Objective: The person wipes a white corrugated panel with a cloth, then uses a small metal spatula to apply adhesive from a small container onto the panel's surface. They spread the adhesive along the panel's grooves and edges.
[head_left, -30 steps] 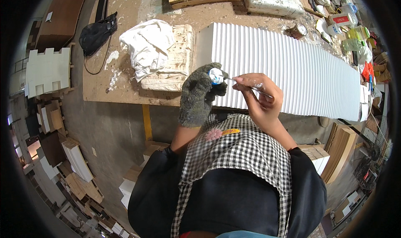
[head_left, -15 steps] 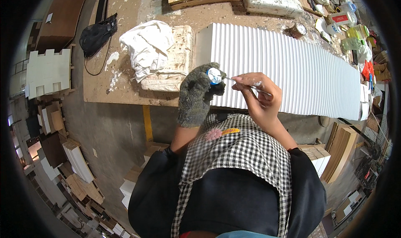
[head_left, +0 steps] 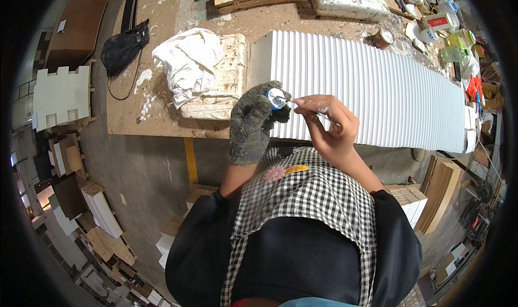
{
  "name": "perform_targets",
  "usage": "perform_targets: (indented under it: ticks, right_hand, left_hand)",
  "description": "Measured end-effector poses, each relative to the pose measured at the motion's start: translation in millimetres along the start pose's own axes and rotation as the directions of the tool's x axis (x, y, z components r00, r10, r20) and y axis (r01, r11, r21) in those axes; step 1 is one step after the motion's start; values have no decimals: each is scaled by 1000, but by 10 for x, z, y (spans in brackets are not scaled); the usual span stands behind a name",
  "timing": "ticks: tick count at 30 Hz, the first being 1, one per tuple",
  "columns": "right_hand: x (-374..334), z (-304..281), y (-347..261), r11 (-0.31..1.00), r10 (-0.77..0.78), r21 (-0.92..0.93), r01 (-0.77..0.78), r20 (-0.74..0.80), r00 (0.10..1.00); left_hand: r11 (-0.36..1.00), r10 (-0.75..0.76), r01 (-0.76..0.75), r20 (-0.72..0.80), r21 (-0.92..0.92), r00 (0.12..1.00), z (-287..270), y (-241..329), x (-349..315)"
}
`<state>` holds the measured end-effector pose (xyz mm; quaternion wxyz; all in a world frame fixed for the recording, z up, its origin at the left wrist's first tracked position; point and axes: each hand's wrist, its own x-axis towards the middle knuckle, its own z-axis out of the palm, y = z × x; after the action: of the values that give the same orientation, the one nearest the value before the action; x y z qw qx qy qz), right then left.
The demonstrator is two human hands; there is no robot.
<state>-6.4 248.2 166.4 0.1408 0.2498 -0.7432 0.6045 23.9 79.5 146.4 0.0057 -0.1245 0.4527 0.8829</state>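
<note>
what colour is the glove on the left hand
Dark grey, flecked knit glove, seen best in the head view.

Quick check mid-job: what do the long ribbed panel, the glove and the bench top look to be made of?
Ribbed panel: matte white, evenly fluted; probably painted board or plastic, unclear which. Glove on the left hand: fuzzy grey knit fabric. Bench top: brown speckled surface with white smears, likely particle board.
</note>
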Motion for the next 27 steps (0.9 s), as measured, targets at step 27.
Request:
perform_targets:
  ticks: [27]
  right_hand:
    - [-38, -22, 20, 962, 178, 214, -171, -14, 984]
  left_hand:
    - [991, -92, 90, -21, -99, 996, -21, -77, 22]
